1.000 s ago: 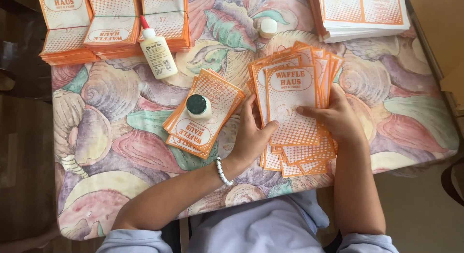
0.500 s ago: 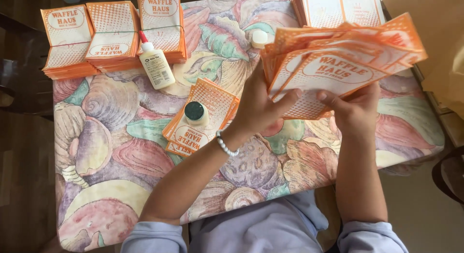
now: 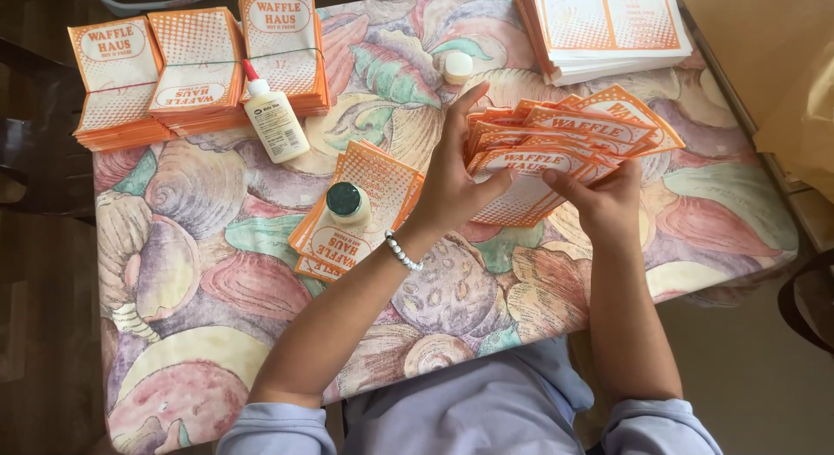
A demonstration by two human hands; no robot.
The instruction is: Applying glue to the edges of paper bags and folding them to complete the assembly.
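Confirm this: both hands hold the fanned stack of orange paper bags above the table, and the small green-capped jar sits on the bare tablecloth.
Not quite. In the head view the jar sits on a small pile of bags, not on bare cloth. The left hand and right hand do hold the fanned stack above the table.

I see the bag stack (image 3: 565,155), flat on the tabletop (image 3: 217,272) a second ago, now lifted and fanned between left hand (image 3: 452,181) and right hand (image 3: 604,199).
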